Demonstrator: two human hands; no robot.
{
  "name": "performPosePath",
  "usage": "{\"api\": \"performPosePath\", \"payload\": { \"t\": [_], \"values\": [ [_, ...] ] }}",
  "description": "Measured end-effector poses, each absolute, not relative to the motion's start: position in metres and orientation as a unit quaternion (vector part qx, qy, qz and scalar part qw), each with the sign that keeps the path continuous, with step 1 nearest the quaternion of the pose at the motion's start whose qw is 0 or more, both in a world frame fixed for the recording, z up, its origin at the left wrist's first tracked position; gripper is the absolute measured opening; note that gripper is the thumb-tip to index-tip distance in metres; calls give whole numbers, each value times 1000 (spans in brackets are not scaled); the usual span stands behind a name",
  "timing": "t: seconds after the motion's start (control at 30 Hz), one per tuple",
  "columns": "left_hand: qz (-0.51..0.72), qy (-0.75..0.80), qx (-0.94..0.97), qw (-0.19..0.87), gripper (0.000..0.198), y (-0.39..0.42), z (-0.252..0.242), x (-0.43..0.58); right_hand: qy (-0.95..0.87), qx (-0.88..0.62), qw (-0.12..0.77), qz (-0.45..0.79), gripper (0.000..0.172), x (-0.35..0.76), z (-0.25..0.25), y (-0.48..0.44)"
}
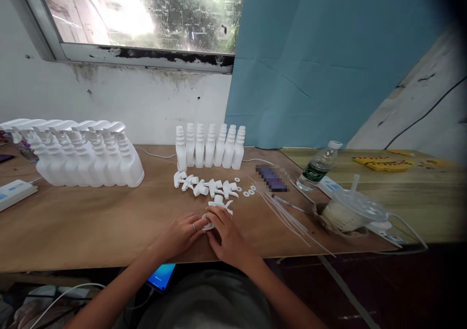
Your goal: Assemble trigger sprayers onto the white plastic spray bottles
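Observation:
Near the table's front edge, the fingers of my left hand (pixel 184 233) and my right hand (pixel 226 235) close together on a white spray head (pixel 207 226), mostly hidden by them. Another white trigger spray head (pixel 219 201) lies just beyond my right fingers. Behind it runs a row of loose trigger spray heads (pixel 200 188). Small white washers (pixel 246 193) are scattered right of that row. Thin clear tubes (pixel 284 215) lie further right. Several white bottles without heads (pixel 209 147) stand upright at the back.
Larger white bottles (pixel 91 161) stand in a group at left, beside a power strip (pixel 14 193). To the right are a dark phone (pixel 272 178), a water bottle (pixel 316 168), a lidded cup with straw (pixel 346 212) and yellow objects (pixel 386 164). A lit phone (pixel 162 275) sits below the table edge.

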State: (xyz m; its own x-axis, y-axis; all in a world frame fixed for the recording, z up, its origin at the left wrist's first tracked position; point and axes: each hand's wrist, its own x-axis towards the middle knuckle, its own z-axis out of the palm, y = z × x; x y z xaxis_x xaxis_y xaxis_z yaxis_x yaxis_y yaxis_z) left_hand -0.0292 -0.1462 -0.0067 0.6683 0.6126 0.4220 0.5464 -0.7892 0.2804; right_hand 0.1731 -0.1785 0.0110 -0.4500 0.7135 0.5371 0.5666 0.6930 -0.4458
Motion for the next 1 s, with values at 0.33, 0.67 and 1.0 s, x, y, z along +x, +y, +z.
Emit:
{"api": "performPosePath", "payload": {
  "t": [0.33,0.67,1.0],
  "values": [
    [219,392,889,88,24,-154,3,-22,-673,-657,329,-87,17,279,6,-151],
    [215,385,892,101,24,-156,6,-23,-587,-785,125,-152,17,307,3,-151],
    [233,379,888,119,27,-157,12,-23,-572,-743,343,-59,16,309,16,-148]
  ]
}}
